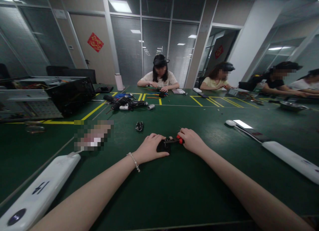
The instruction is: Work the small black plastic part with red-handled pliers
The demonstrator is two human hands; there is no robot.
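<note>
My left hand (149,148) is closed over a small black part (163,146) that rests on the green table (174,184). A bead bracelet sits on that wrist. My right hand (190,140) is curled around a tool with a red handle (179,140), whose dark tip reaches onto the black part. Both hands meet at the middle of the table in front of me. A small black component (139,126) lies loose just beyond my left hand.
A white power strip (37,194) lies at the near left, another white strip (291,159) at the right. An open computer case (47,96) stands far left. Screwdrivers and tools (127,103) lie ahead. Several people work at the far side.
</note>
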